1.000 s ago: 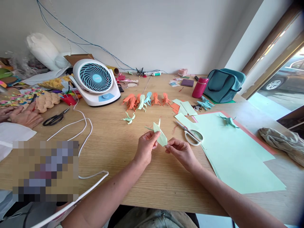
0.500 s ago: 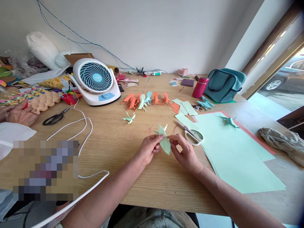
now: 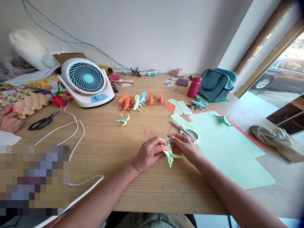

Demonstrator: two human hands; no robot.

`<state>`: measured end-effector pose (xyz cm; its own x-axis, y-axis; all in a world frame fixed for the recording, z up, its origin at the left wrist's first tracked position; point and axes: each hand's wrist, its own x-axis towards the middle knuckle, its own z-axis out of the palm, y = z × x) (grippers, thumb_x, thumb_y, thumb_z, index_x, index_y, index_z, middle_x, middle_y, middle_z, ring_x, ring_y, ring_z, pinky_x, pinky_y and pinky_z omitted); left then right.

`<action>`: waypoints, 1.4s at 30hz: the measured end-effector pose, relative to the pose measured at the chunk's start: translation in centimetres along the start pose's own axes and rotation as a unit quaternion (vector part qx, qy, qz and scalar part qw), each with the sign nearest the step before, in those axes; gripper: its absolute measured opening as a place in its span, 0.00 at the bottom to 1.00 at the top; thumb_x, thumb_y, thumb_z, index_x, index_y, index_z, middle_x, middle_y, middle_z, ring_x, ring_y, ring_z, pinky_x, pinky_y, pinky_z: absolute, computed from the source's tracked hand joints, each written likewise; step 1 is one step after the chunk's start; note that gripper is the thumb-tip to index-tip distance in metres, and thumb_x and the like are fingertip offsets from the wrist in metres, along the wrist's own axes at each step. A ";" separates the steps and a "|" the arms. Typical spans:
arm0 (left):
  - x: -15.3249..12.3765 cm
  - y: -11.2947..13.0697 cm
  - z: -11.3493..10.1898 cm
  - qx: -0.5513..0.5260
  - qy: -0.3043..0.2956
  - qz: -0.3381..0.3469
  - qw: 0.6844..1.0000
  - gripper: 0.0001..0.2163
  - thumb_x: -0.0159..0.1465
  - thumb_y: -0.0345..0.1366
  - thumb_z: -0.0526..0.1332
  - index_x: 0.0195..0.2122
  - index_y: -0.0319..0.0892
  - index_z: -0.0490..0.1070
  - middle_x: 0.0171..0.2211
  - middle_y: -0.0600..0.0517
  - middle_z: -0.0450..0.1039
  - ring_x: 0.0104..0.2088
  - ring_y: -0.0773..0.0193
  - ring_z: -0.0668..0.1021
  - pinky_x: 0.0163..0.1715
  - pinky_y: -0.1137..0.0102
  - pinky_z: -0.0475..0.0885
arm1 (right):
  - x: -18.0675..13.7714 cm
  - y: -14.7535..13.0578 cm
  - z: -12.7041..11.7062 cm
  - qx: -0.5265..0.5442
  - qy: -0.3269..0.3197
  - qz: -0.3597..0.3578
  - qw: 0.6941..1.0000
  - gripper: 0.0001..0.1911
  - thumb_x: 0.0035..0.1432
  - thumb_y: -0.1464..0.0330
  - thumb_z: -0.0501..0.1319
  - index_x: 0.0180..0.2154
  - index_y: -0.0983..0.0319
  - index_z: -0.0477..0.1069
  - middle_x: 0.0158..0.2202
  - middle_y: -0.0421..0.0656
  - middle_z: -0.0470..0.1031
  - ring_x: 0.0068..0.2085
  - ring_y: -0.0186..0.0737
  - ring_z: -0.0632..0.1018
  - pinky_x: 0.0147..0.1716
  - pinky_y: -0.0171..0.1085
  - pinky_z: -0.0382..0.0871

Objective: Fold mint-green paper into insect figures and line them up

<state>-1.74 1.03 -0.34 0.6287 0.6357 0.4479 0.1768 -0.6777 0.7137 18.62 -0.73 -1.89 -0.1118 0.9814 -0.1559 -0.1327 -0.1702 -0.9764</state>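
Observation:
Between my hands is a pale green folded paper figure [image 3: 170,155], its narrow points sticking out below and to the right. My left hand [image 3: 152,151] pinches it from the left with thumb and fingers. From the other side my right hand [image 3: 184,145] grips its upper part, fingertips partly hidden behind the paper. White-handled scissors [image 3: 187,130] lie just beyond my right hand. Large light green paper sheets [image 3: 232,155] spread to the right, with a green paper figure [image 3: 222,119] on them. Orange folded figures [image 3: 151,98] and a small green figure [image 3: 123,119] stand farther back.
A white fan [image 3: 87,80] and black scissors [image 3: 44,122] are at the left, with a white cable [image 3: 77,126] looping over the table. Another person's hand [image 3: 10,120] rests at far left. A pink bottle [image 3: 194,87] and teal bag [image 3: 217,85] stand at back right.
The paper figure has been turned over, its points now facing down and right. Both hands have shifted slightly right and nearer to me. The camera view has swung slightly right.

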 end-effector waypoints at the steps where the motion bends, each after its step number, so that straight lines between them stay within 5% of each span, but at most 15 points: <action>1: 0.1 -0.3 0.1 0.023 -0.012 0.011 1.000 0.08 0.66 0.36 0.60 0.39 0.47 0.81 0.41 0.45 0.76 0.40 0.60 0.77 0.42 0.67 0.72 | 0.1 0.2 -0.2 -0.018 0.007 -0.014 1.000 0.21 0.53 0.53 0.67 0.42 0.61 0.73 0.29 0.39 0.74 0.27 0.33 0.73 0.27 0.34 0.66; 5: 0.2 -1.2 0.6 0.104 -0.076 0.062 0.990 0.12 0.69 0.31 0.55 0.41 0.45 0.79 0.38 0.46 0.76 0.40 0.60 0.75 0.44 0.66 0.72 | 0.5 0.9 -0.6 -0.119 0.026 -0.072 0.990 0.15 0.53 0.60 0.67 0.40 0.61 0.73 0.29 0.40 0.77 0.30 0.37 0.75 0.29 0.36 0.67; 11: -0.8 -1.6 0.3 0.156 -0.166 0.086 0.970 0.18 0.67 0.22 0.49 0.50 0.42 0.73 0.48 0.45 0.75 0.47 0.59 0.76 0.50 0.65 0.70 | -0.1 0.5 -0.5 -0.303 0.048 -0.108 0.946 0.04 0.55 0.67 0.62 0.33 0.60 0.75 0.28 0.41 0.78 0.29 0.39 0.76 0.29 0.38 0.67; 16: 0.2 -2.0 0.8 0.120 -0.016 -0.087 0.989 0.08 0.65 0.28 0.58 0.42 0.43 0.74 0.39 0.47 0.75 0.40 0.59 0.77 0.41 0.67 0.70 | -0.5 -0.2 -0.4 -0.320 0.034 -0.099 0.942 0.04 0.56 0.68 0.61 0.33 0.58 0.75 0.28 0.39 0.78 0.28 0.38 0.75 0.27 0.36 0.66; 18: 1.0 -2.5 1.3 0.086 -0.001 -0.131 0.988 0.02 0.61 0.32 0.65 0.36 0.44 0.76 0.36 0.49 0.75 0.36 0.60 0.77 0.36 0.69 0.69 | -0.5 -0.4 -0.4 -0.322 0.026 -0.091 0.942 0.04 0.56 0.68 0.61 0.34 0.58 0.76 0.28 0.40 0.79 0.29 0.38 0.76 0.28 0.37 0.67; 23: 2.6 -3.2 2.2 0.064 -0.020 -0.204 0.977 0.06 0.55 0.32 0.69 0.23 0.43 0.74 0.24 0.53 0.72 0.24 0.65 0.72 0.24 0.72 0.59 | -0.2 -0.5 -0.7 -0.365 -0.001 -0.100 0.925 0.04 0.55 0.72 0.62 0.32 0.59 0.76 0.28 0.40 0.77 0.28 0.38 0.74 0.27 0.36 0.66; 28: 3.8 -2.6 1.6 0.121 -0.097 -0.266 0.952 0.02 0.53 0.31 0.68 0.27 0.43 0.76 0.25 0.55 0.75 0.25 0.65 0.73 0.25 0.72 0.58 | 0.3 -0.7 -0.7 -0.459 -0.013 -0.142 0.877 0.06 0.52 0.77 0.63 0.32 0.61 0.75 0.28 0.40 0.72 0.28 0.35 0.70 0.27 0.33 0.63; 31: 4.6 -2.4 1.0 0.117 -0.143 -0.298 0.936 0.02 0.56 0.35 0.67 0.29 0.43 0.77 0.27 0.55 0.77 0.27 0.65 0.75 0.26 0.72 0.60 | 0.5 -1.1 -0.7 -0.462 -0.023 -0.126 0.878 0.04 0.54 0.76 0.64 0.32 0.62 0.74 0.26 0.38 0.71 0.27 0.34 0.69 0.27 0.33 0.62; 35: 5.3 -2.4 0.4 0.111 -0.183 -0.303 0.929 0.05 0.56 0.38 0.67 0.26 0.43 0.76 0.24 0.56 0.75 0.25 0.66 0.74 0.25 0.73 0.59 | 0.8 -1.5 -0.8 -0.442 -0.036 -0.076 0.893 0.07 0.53 0.78 0.62 0.32 0.61 0.75 0.22 0.35 0.69 0.23 0.31 0.67 0.24 0.31 0.59; 42: 5.0 -2.8 0.5 0.129 -0.165 -0.219 0.953 0.04 0.58 0.30 0.65 0.27 0.41 0.72 0.26 0.57 0.72 0.26 0.69 0.72 0.26 0.73 0.59 | 0.8 -0.9 -0.4 -0.468 -0.005 -0.128 0.874 0.09 0.50 0.82 0.61 0.28 0.62 0.71 0.24 0.36 0.71 0.26 0.32 0.68 0.26 0.32 0.58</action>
<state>1.28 5.91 -0.39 0.6487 0.7560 -0.0872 0.6302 -0.4694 0.6184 19.03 0.27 -1.20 -0.2059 0.9750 0.0831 0.7091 0.2072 -0.6739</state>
